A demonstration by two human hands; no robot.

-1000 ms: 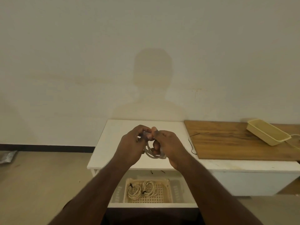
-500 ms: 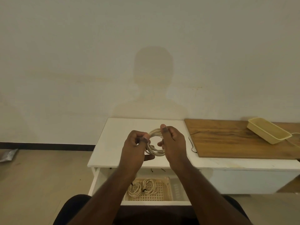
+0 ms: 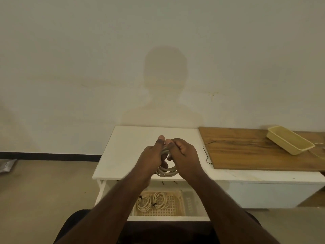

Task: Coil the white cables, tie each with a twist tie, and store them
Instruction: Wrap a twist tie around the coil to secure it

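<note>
A white table (image 3: 123, 155) stands against a plain pale wall (image 3: 88, 59) in the middle of the frame, with a wooden board (image 3: 255, 152) lying on its right part and a yellow tray (image 3: 290, 144) at the far right of that board. A thin black wire (image 3: 206, 152) curls at the board's left edge. Below the tabletop an open drawer (image 3: 168, 218) holds a woven basket (image 3: 174, 206) with two tied white coils (image 3: 153, 202) inside. The floor is tan, and a grey object at the left edge is cut off and hard to make out. At centre frame the left hand (image 3: 151, 159) and right hand (image 3: 184, 155) meet above the table's front edge, both curled around a coiled white cable (image 3: 166, 171). Its upper part is hidden between the fingers; its lower loops hang out beneath the hands. Whether a tie is on it cannot be seen.
</note>
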